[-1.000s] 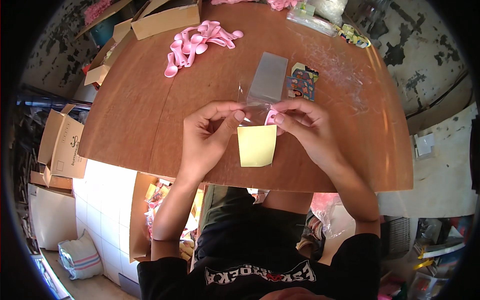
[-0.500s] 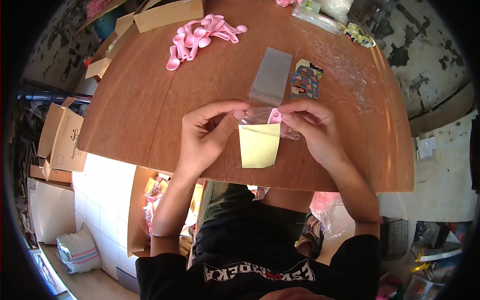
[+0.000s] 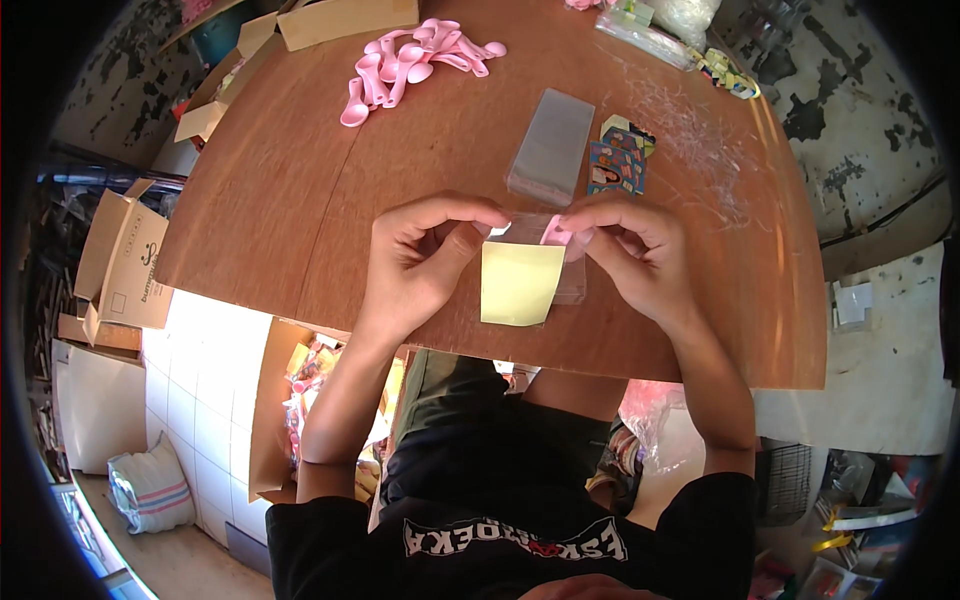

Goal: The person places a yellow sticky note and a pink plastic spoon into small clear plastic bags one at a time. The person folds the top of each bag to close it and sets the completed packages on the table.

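**Head view: both hands at a small clear bag**

A clear bag (image 3: 560, 262) with a yellow card (image 3: 518, 284) and a pink piece (image 3: 555, 233) lies near the table (image 3: 300, 200) edge. The left hand (image 3: 420, 262) pinches its top left corner; the right hand (image 3: 630, 255) pinches the top right. Just beyond lies a stack of clear bags (image 3: 551, 146), stickers (image 3: 618, 160) to its right, pink spoons (image 3: 410, 62) far left.

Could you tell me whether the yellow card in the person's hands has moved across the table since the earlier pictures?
No. The yellow card sits just below the stack of clear bags, near the table's front edge, as before, pinched by the left hand and right hand.
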Demonstrator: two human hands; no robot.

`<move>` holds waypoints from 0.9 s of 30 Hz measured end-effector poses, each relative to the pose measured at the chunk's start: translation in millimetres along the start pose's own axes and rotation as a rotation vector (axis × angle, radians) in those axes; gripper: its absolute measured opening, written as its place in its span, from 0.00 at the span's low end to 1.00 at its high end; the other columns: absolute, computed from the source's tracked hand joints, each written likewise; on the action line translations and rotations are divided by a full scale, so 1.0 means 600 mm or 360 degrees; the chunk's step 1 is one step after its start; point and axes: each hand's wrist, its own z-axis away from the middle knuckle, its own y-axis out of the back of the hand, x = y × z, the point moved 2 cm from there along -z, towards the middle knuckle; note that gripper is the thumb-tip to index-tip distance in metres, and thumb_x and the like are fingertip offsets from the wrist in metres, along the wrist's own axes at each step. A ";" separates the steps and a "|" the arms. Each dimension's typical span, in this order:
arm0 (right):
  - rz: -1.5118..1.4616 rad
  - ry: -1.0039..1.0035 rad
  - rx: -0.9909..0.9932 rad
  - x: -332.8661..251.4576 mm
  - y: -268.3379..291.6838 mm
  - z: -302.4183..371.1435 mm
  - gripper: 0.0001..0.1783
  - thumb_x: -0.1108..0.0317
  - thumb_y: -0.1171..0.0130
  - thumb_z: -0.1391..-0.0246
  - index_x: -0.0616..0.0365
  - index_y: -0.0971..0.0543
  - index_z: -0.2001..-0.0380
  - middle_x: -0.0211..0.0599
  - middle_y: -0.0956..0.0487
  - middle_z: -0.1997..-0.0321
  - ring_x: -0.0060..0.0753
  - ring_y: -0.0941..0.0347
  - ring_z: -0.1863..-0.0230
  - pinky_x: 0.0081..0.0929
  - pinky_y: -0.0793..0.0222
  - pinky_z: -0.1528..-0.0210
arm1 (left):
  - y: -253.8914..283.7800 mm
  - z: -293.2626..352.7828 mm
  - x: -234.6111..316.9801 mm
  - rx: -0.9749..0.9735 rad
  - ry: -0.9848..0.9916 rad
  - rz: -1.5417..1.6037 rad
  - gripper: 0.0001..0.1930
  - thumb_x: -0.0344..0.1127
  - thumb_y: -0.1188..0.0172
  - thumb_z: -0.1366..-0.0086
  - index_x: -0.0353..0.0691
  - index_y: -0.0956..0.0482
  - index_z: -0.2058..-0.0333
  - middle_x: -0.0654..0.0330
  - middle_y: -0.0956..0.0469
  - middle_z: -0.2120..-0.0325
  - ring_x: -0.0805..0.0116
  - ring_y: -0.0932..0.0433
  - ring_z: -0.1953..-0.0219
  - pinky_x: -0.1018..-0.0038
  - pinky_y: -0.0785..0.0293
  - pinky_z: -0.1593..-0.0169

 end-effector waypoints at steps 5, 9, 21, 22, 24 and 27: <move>0.0010 0.0060 -0.0087 -0.005 0.008 -0.002 0.10 0.81 0.46 0.39 0.68 0.19 0.57 0.43 0.18 0.58 0.29 0.19 0.56 0.25 0.21 0.54 | 0.005 0.001 -0.003 -0.0012 0.0021 0.0090 0.09 0.17 0.46 0.34 0.29 0.17 0.60 0.57 0.17 0.63 0.74 0.21 0.60 0.79 0.26 0.55; -0.0044 0.0097 -0.0013 -0.005 -0.004 0.000 0.09 0.81 0.43 0.40 0.67 0.19 0.57 0.42 0.18 0.57 0.29 0.19 0.55 0.25 0.21 0.53 | -0.002 0.002 0.003 0.0006 0.0064 0.0171 0.05 0.20 0.40 0.34 0.28 0.18 0.61 0.56 0.17 0.63 0.73 0.20 0.60 0.77 0.24 0.55; 0.0153 0.0048 0.0019 0.001 -0.008 0.002 0.13 0.79 0.33 0.47 0.64 0.18 0.57 0.39 0.17 0.57 0.26 0.20 0.57 0.23 0.21 0.55 | -0.001 0.003 -0.006 0.0052 0.0087 0.0056 0.05 0.20 0.38 0.35 0.29 0.18 0.61 0.56 0.16 0.64 0.74 0.19 0.61 0.79 0.22 0.57; 0.0202 0.0044 0.0016 0.000 -0.008 0.002 0.13 0.79 0.33 0.48 0.64 0.18 0.57 0.39 0.18 0.57 0.26 0.19 0.57 0.23 0.21 0.55 | 0.000 0.003 -0.007 0.0052 0.0088 0.0056 0.05 0.20 0.38 0.35 0.29 0.18 0.61 0.56 0.16 0.64 0.74 0.19 0.61 0.79 0.22 0.57; 0.0250 0.0039 0.0015 -0.001 -0.009 0.002 0.14 0.80 0.32 0.48 0.64 0.18 0.57 0.38 0.18 0.56 0.26 0.19 0.57 0.23 0.21 0.55 | 0.000 0.003 -0.009 0.0046 0.0100 0.0076 0.06 0.20 0.39 0.35 0.30 0.18 0.60 0.56 0.16 0.64 0.75 0.19 0.60 0.79 0.22 0.57; 0.0243 0.0054 -0.0021 0.002 -0.012 0.001 0.16 0.82 0.32 0.50 0.65 0.20 0.56 0.39 0.20 0.54 0.28 0.20 0.55 0.24 0.20 0.53 | 0.000 0.003 -0.008 0.0088 0.0105 0.0088 0.06 0.20 0.39 0.34 0.30 0.18 0.60 0.56 0.16 0.64 0.74 0.19 0.60 0.79 0.22 0.57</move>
